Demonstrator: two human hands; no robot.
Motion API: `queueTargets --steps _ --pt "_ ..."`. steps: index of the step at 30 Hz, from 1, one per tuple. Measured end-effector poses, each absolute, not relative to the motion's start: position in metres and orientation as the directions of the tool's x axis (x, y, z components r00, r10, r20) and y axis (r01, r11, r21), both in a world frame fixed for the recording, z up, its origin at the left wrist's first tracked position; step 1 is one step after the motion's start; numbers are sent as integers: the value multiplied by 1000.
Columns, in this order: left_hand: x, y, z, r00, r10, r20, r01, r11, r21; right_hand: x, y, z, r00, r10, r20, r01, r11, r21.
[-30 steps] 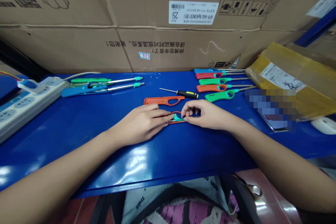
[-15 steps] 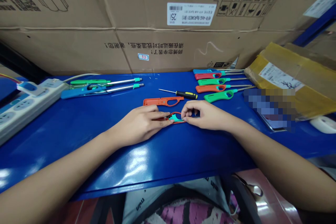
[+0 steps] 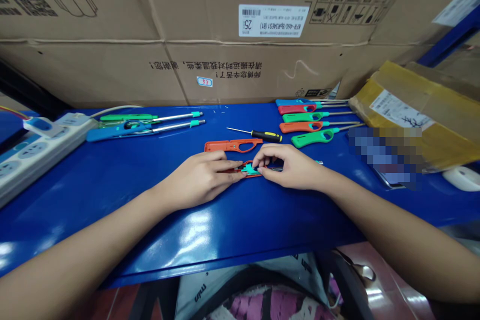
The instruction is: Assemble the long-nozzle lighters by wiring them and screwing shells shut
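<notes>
Low on the blue tabletop lies an opened orange gas lighter (image 3: 258,175), its inside facing up, with a teal trigger (image 3: 249,169) in the handle. My left hand (image 3: 202,177) grips the body end, fingers stretched along the shell and pressing beside the trigger. My right hand (image 3: 287,166) is closed in a pinch at the trigger's right edge; what lies between its fingertips is mostly hidden. The lighter's metal tube passes under this hand, and its tip (image 3: 319,162) shows beyond. Just behind is the loose orange cover half (image 3: 225,146).
A yellow-black screwdriver (image 3: 267,135) lies behind the cover half. Several whole lighters (image 3: 311,138) are lined up at right, near a yellow-taped parcel (image 3: 416,110) and a blurred phone (image 3: 386,160). More lighters (image 3: 112,132) and a power strip (image 3: 41,152) sit left. Cardboard (image 3: 210,55) walls the back.
My right hand has shifted slightly left, its fingertips now against the trigger. The tube's tip has come into view past the right wrist. My left hand stays put.
</notes>
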State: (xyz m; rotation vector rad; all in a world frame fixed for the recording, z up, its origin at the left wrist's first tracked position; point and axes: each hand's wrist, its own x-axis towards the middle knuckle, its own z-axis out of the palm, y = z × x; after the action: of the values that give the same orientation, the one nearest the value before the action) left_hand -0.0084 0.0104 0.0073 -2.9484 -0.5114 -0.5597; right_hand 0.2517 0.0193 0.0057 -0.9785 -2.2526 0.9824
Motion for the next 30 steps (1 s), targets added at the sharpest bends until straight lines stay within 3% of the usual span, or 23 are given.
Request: queueTargets --steps 10,19,26,30 --pt "-7 10 7 874 339 350 363 -932 -3 260 26 10 -607 795 9 492 385 -781" --pt "-10 11 7 879 317 356 336 -942 8 259 23 12 -618 786 -10 519 399 -756" --pt "-19 17 5 808 439 392 337 -891 304 270 26 22 -594 800 -85 639 405 -654" --pt "-19 20 8 808 499 314 374 -845 382 274 28 27 -566 811 -145 688 369 -625"
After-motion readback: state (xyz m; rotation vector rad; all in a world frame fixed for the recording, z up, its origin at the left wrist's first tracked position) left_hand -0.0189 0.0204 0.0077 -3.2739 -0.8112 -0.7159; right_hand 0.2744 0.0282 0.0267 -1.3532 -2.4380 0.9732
